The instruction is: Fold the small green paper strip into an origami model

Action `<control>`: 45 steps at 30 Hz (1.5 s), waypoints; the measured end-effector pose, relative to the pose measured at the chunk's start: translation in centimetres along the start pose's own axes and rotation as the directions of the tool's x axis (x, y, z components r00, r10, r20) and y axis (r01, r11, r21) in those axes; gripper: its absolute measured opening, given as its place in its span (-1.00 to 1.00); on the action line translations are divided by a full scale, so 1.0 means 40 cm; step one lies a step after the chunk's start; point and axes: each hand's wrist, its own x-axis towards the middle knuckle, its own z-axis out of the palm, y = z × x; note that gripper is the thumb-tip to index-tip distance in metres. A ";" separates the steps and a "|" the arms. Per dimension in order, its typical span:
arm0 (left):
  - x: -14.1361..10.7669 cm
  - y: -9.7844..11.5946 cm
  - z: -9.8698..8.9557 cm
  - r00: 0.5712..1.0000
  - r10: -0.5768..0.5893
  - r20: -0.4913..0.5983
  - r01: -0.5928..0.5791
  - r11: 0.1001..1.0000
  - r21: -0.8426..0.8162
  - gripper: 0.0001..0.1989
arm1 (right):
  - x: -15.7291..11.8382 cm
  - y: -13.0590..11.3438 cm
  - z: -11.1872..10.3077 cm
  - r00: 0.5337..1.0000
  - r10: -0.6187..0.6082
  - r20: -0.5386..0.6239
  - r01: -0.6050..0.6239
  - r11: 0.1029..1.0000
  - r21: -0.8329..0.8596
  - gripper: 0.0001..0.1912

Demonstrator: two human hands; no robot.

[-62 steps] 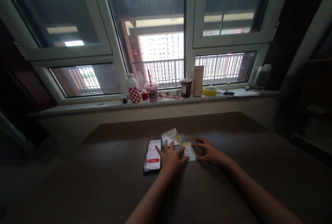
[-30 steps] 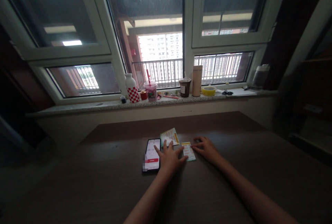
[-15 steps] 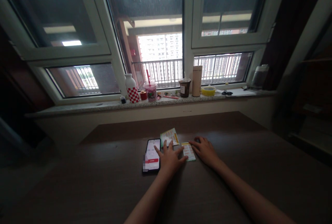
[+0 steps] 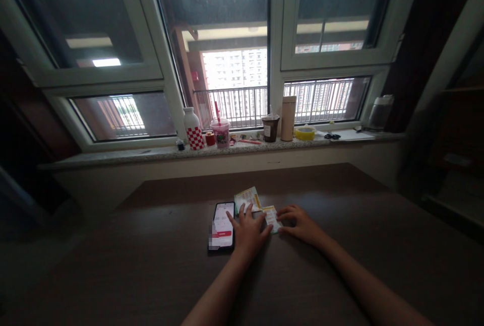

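Note:
Two printed packets lie on the brown table (image 4: pixel 159 245). The larger packet (image 4: pixel 247 198) is farther back, and the smaller packet (image 4: pixel 271 218) is between my hands. My left hand (image 4: pixel 248 231) rests with fingers spread, its fingertips at the near edge of the larger packet and the left edge of the smaller one. My right hand (image 4: pixel 300 224) is at the right edge of the smaller packet, fingers apart and slightly curved. A phone (image 4: pixel 224 220) with a lit screen and a red bar lies left of my left hand, whose outstretched thumb or finger reaches over its edge.
Beyond the table, a stone windowsill (image 4: pixel 159 153) holds a checkered bottle (image 4: pixel 194 132), a pink cup (image 4: pixel 220 133), a dark cup (image 4: pixel 270 128), a tan flask (image 4: pixel 288 118), yellow tape (image 4: pixel 304 133), scissors (image 4: pixel 331 136) and a clear jug (image 4: pixel 380 112).
My right hand has shifted, with its thumb now apart at the smaller packet's lower right. The smaller packet has moved slightly left. My left hand is nearly unmoved.

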 end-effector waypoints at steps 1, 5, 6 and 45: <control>0.000 0.001 0.000 1.000 -0.005 -0.001 0.005 1.000 -0.004 -0.60 | -0.001 -0.003 0.000 1.000 0.008 0.001 -0.008 1.000 -0.011 -0.65; 0.002 0.001 -0.002 1.000 -0.029 -0.003 0.029 0.999 -0.018 -0.64 | -0.004 -0.011 -0.002 1.000 0.019 0.002 -0.019 0.999 -0.034 -0.63; 0.002 0.000 -0.001 0.999 -0.034 -0.007 0.034 0.999 -0.022 -0.65 | -0.004 -0.013 -0.002 1.000 0.017 0.002 -0.017 0.999 -0.035 -0.64; 0.004 -0.013 0.018 0.999 -0.028 -0.017 0.026 0.997 -0.078 -0.75 | -0.007 -0.010 -0.015 0.998 -0.051 0.025 0.053 0.997 -0.053 -0.73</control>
